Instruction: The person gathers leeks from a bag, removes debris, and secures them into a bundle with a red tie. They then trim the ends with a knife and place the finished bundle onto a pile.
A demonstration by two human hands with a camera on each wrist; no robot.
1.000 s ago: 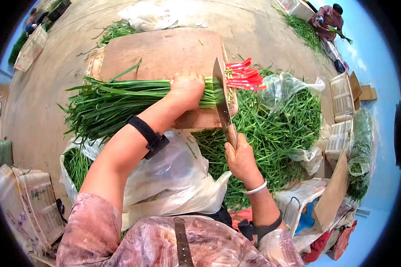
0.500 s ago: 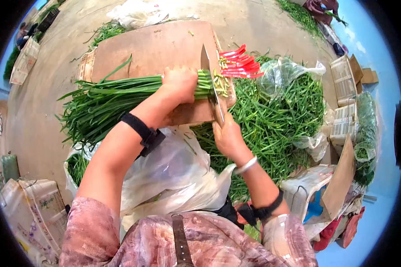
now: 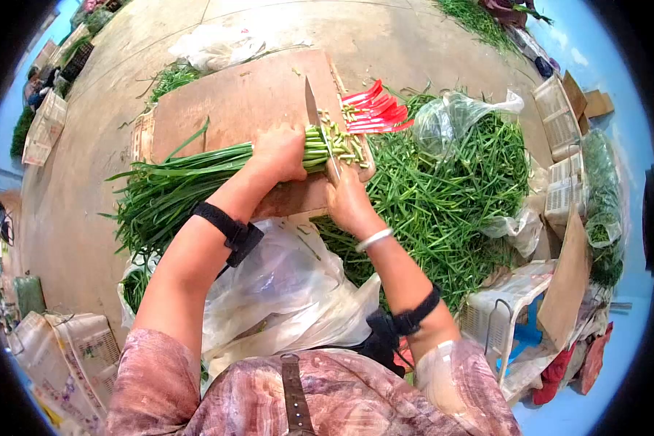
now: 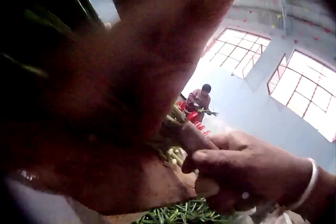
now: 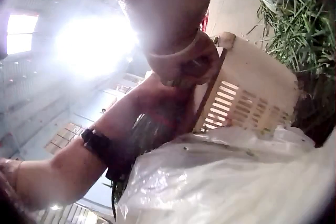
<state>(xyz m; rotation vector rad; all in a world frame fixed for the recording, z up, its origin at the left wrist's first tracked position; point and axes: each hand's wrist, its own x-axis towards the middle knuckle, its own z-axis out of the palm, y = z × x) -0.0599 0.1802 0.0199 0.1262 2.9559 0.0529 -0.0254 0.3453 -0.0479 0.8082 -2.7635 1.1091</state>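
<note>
A bundle of long green stalks (image 3: 189,174), much like garlic chives, lies across a wooden cutting board (image 3: 232,94). My left hand (image 3: 280,151) grips the bundle near its pale cut ends. In my right hand (image 3: 350,200) is a knife (image 3: 312,103), held by its handle, which the fingers mostly hide. Its blade stands across the stalk ends, just right of my left hand. Short cut pieces (image 3: 352,149) lie beside the blade on the board's right side. The left wrist view shows the right hand (image 4: 236,169) close to the left one.
Red strips (image 3: 376,110) lie at the board's right edge. A large heap of loose greens (image 3: 450,196) spreads to the right, with a clear plastic bag (image 3: 447,123) on it. A slotted crate (image 5: 247,90) supports the board. White plastic (image 3: 283,283) covers the near side.
The knife has come down through the stalk ends and shifted left, with my right hand following toward the board. More short cut pieces now lie right of the blade. My left hand still holds the bundle.
</note>
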